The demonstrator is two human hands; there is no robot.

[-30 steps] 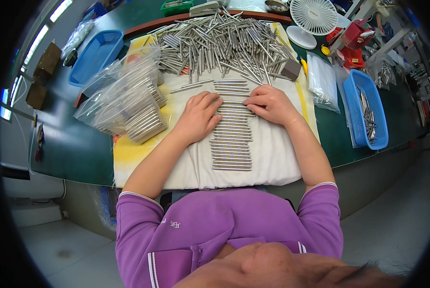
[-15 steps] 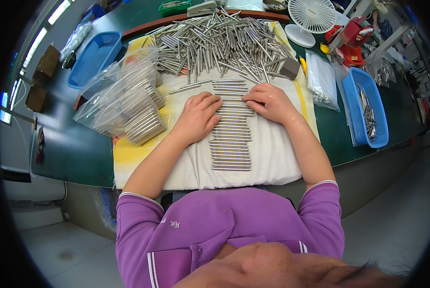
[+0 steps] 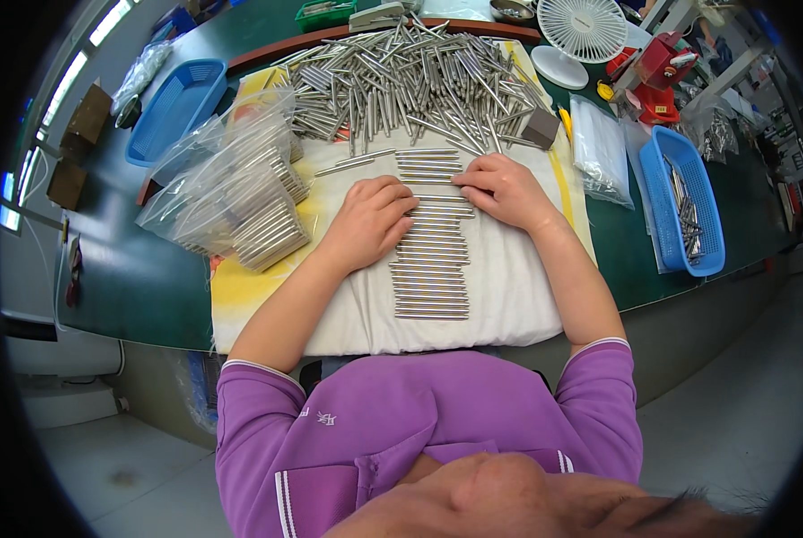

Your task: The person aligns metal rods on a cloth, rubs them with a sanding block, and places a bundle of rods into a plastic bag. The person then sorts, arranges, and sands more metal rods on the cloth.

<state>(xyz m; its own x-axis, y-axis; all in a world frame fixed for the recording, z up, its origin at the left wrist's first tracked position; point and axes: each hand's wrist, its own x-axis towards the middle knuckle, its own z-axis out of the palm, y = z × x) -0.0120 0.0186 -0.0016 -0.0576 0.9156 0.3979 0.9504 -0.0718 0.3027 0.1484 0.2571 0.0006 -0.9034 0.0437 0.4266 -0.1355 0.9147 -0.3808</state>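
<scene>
Rods (image 3: 431,291) lay side by side in a column from near the cloth's (image 3: 520,300) near edge toward its far edge, where a loose heap (image 3: 410,85) remained unaligned; filled bags (image 3: 274,235) sat along the left edge. The left hand (image 3: 364,222), fingers bent together, and the right hand (image 3: 509,195), thumb near fingers, flanked the column; I couldn't tell if either pinched.

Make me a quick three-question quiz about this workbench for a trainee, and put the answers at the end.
1. True or false: the row of metal rods runs between the left hand and the right hand.

2. Multiple choice: what shows inside the clear bags on the left?
a) gloves
b) metal rods
c) bottles

3. Short answer: is the loose heap nearer to the person than the row, or farther away?

Key: 1. True. 2. b. 3. Farther away.
</scene>
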